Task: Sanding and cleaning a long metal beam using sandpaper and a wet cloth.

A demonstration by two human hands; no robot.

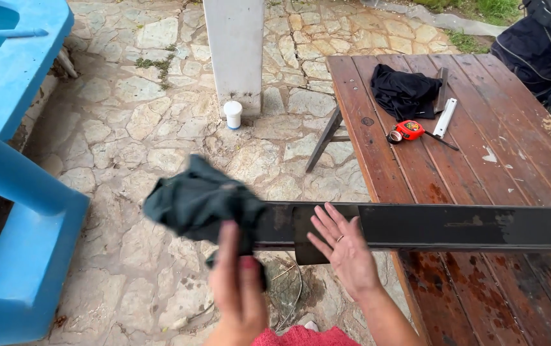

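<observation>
Left hand with dark cloth

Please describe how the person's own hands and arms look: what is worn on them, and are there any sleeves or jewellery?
Both hands are bare, without gloves. The right hand wears a thin ring on one finger. The forearms are uncovered, with no sleeves, watch or bracelet in view. The left hand shows no ring that I can tell. At the bottom edge a piece of pink-red clothing appears.
</observation>
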